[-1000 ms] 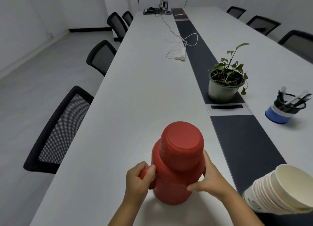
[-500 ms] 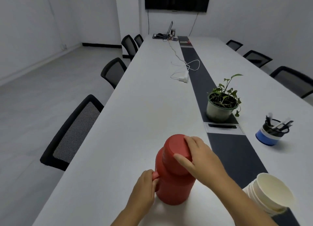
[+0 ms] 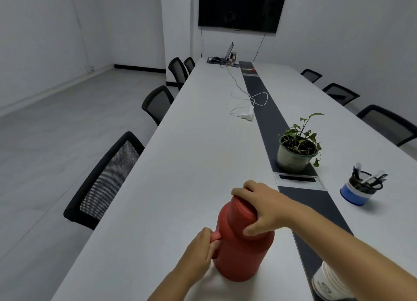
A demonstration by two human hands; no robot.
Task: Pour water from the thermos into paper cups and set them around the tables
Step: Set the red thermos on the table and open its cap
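Note:
A red thermos (image 3: 240, 253) stands upright on the long white table (image 3: 191, 165), near its front end. My left hand (image 3: 199, 248) grips the thermos handle on its left side. My right hand (image 3: 262, 207) sits over the red cap, fingers curled round its top and thumb on its near side. A stack of white paper cups (image 3: 329, 282) lies at the lower right, partly hidden behind my right forearm and cut off by the frame edge.
A potted plant (image 3: 295, 151) stands on the dark centre strip (image 3: 266, 111). A blue pen holder (image 3: 358, 190) is to the right. White charger cables (image 3: 246, 113) and a laptop (image 3: 226, 54) lie farther along. Black mesh chairs (image 3: 106, 183) line both table sides.
My right hand moved from the thermos body up onto the cap and now wraps it. The view tilted up, so the cup stack slid toward the lower right corner.

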